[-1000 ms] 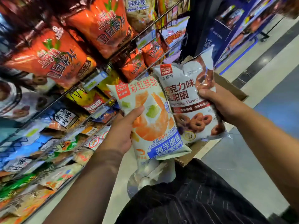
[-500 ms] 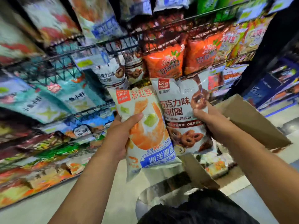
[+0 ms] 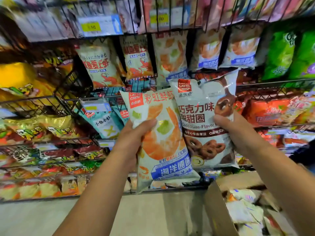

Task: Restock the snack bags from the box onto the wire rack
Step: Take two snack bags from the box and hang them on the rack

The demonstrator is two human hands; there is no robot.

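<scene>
Black wire is what the wire rack (image 3: 272, 83) is built of, its tiers packed with snack bags, and a cardboard box (image 3: 216, 210) with more bags inside is seen below the rack's right end. In front of the rack's middle tiers, a prawn-cracker bag (image 3: 163, 147) and a chocolate-ring bag (image 3: 204, 116) are held upright, edges overlapping. The first is gripped by the left hand (image 3: 134, 135), thumb curled across its front; the second is clasped at its right edge by the right hand (image 3: 238, 132).
</scene>
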